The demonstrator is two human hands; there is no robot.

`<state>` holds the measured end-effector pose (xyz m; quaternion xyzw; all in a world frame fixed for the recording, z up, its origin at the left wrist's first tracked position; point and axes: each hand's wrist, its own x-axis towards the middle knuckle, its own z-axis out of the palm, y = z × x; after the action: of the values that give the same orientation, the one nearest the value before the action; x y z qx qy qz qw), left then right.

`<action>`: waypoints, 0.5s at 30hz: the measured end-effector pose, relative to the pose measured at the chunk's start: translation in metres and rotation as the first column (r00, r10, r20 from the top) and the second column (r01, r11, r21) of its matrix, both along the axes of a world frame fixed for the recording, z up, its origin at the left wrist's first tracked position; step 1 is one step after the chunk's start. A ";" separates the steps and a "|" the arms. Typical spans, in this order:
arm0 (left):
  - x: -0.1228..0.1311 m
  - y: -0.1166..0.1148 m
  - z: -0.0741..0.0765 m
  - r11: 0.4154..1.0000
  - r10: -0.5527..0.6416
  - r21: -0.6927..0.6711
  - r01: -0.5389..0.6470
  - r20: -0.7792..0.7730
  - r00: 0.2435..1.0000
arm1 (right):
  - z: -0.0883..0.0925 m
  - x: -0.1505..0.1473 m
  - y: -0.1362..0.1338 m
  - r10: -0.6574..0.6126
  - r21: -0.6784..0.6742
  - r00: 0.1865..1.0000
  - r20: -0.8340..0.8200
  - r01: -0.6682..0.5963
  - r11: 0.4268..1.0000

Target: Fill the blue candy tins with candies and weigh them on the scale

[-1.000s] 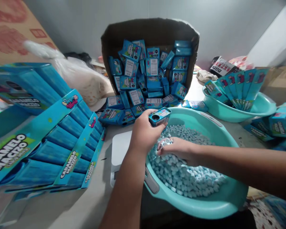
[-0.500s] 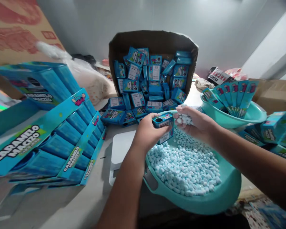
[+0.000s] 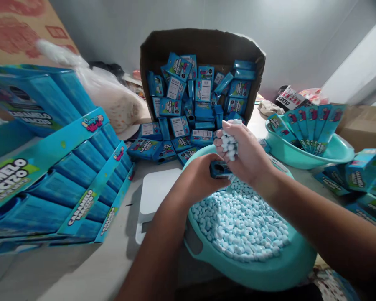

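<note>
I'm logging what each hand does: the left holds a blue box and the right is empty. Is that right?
Not quite: the head view shows the right hand holding a heap of pale candies, not empty. The left hand does hold a blue box.

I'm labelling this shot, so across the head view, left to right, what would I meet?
Blue display tray, white flat device, left hand gripping a small box, right hand cupping candies, smaller teal bowl.

passable: table (image 3: 119, 234) between display (image 3: 64, 142) and scale (image 3: 158, 188) | blocked rightward: basin (image 3: 253, 274)
</note>
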<state>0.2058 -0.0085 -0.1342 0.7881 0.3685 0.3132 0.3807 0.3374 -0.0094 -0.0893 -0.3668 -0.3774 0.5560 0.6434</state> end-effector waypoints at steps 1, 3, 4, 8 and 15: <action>0.000 0.000 0.000 1.000 -0.016 0.011 0.016 -0.006 1.000 | -0.003 -0.001 0.000 -0.002 0.011 1.000 0.012 0.002 1.000; 0.000 0.001 -0.001 0.998 -0.047 0.038 0.048 -0.029 0.998 | -0.007 -0.003 0.000 -0.016 -0.001 0.999 0.039 0.016 1.000; 0.000 0.002 -0.001 0.997 -0.049 0.049 0.051 -0.036 0.998 | -0.008 -0.003 0.000 -0.024 -0.016 0.998 0.053 0.025 1.000; 0.000 0.002 -0.002 0.997 -0.030 0.064 0.031 -0.023 0.999 | -0.009 -0.002 0.002 -0.041 -0.045 0.996 0.083 0.044 0.998; -0.001 0.000 -0.001 0.997 -0.047 0.053 0.048 -0.008 0.999 | -0.006 -0.001 -0.001 -0.026 -0.054 1.000 0.009 0.026 0.998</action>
<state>0.2050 -0.0082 -0.1354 0.8074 0.3425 0.3111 0.3660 0.3365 -0.0107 -0.0949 -0.3912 -0.3601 0.5560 0.6389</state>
